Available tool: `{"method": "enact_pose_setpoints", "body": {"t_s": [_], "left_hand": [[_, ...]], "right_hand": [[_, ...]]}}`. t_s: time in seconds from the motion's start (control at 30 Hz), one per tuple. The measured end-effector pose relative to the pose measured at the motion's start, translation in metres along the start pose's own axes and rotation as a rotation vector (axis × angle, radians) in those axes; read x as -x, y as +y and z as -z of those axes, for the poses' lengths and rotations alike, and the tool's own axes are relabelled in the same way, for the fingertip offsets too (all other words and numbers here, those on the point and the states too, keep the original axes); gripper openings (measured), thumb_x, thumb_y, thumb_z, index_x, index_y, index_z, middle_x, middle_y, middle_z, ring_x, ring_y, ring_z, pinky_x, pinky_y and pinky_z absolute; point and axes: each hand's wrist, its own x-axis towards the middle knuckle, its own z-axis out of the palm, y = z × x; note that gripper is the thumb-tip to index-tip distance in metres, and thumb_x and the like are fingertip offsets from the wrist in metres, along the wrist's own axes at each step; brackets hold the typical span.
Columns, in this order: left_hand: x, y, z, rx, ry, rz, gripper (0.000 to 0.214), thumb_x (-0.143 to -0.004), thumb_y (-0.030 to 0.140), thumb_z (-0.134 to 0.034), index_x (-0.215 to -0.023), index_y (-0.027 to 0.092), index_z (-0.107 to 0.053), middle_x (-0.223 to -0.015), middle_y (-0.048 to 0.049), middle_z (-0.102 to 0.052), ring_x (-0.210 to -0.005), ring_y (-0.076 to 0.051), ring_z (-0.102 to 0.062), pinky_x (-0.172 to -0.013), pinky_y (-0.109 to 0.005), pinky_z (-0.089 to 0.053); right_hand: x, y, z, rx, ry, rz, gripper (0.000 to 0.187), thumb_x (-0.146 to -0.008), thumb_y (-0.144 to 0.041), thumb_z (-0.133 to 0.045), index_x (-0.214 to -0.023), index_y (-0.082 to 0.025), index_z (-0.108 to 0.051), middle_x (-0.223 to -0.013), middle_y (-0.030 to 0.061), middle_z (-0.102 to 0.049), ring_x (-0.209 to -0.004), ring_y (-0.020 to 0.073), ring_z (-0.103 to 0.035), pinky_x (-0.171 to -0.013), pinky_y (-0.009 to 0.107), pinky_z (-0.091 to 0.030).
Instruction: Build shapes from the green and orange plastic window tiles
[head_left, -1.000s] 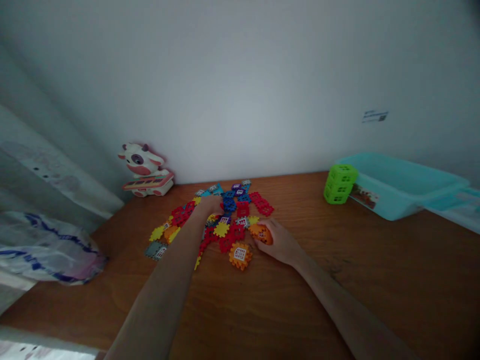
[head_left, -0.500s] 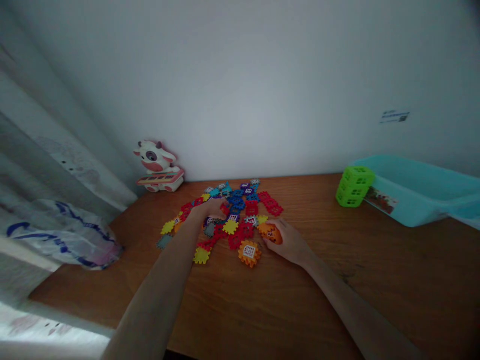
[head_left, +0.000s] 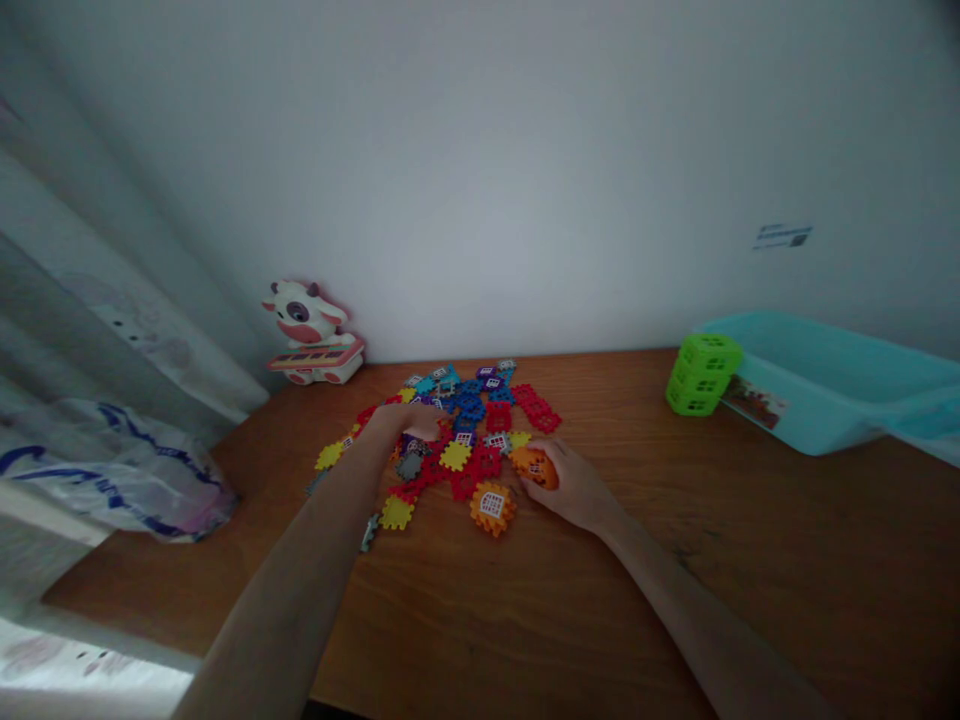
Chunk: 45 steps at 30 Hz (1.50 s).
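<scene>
A heap of toothed plastic building tiles lies on the table, with red tiles (head_left: 487, 462), blue tiles (head_left: 469, 405) and yellow tiles (head_left: 455, 457) among them. My left hand (head_left: 414, 421) reaches into the heap's left half. Its fingers are curled down and partly hidden, so what they may hold does not show. At the right edge of the heap, my right hand (head_left: 574, 486) is closed around an orange tile block (head_left: 534, 466). Just left of that hand sits another orange block (head_left: 493, 508) with a white window-like grid on it.
A stack of green blocks (head_left: 702, 375) stands at the right beside a turquoise plastic bin (head_left: 840, 420). At the back left is a cow toy with a keyboard (head_left: 311, 335). A plastic bag (head_left: 127, 470) lies on the left by the curtain (head_left: 90, 290).
The view has shifted slightly. My left hand has drawn a little to the left, and a grey tile now shows beside its forearm. My right hand stays on the orange block.
</scene>
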Motion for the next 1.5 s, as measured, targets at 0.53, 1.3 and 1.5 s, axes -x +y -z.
{"method": "enact_pose_setpoints", "body": {"t_s": [0.53, 1.3, 1.5], "left_hand": [[-0.005, -0.006, -0.014, 0.079, 0.283, -0.022, 0.048, -0.065, 0.017, -0.078, -0.112, 0.021, -0.068, -0.127, -0.0101, -0.069, -0.115, -0.029, -0.067, -0.099, -0.034, -0.052], [0.079, 0.040, -0.052, 0.482, 0.953, -0.005, 0.020, -0.099, 0.024, -0.055, -0.116, 0.020, -0.066, -0.117, -0.0073, -0.074, -0.107, -0.021, -0.069, -0.098, -0.033, -0.054], [0.118, 0.085, -0.132, 0.138, 0.760, -0.317, 0.022, -0.103, 0.022, -0.048, -0.114, 0.023, -0.067, -0.113, -0.0077, -0.075, -0.106, -0.025, -0.069, -0.097, -0.041, -0.053]], "right_hand": [[0.001, -0.002, 0.001, -0.023, 0.005, -0.002, 0.040, -0.086, -0.031, -0.071, -0.123, -0.023, -0.059, -0.127, 0.0120, -0.067, -0.118, 0.0281, -0.065, -0.105, 0.046, -0.050], [-0.002, 0.009, -0.002, -0.024, 0.020, -0.004, 0.041, -0.086, -0.044, -0.068, -0.122, -0.026, -0.061, -0.126, 0.0107, -0.070, -0.116, 0.0302, -0.068, -0.104, 0.051, -0.052], [-0.002, 0.011, 0.000, -0.004, 0.006, -0.013, 0.043, -0.086, -0.048, -0.066, -0.122, -0.025, -0.061, -0.128, 0.0128, -0.069, -0.117, 0.0322, -0.067, -0.105, 0.053, -0.051]]}}
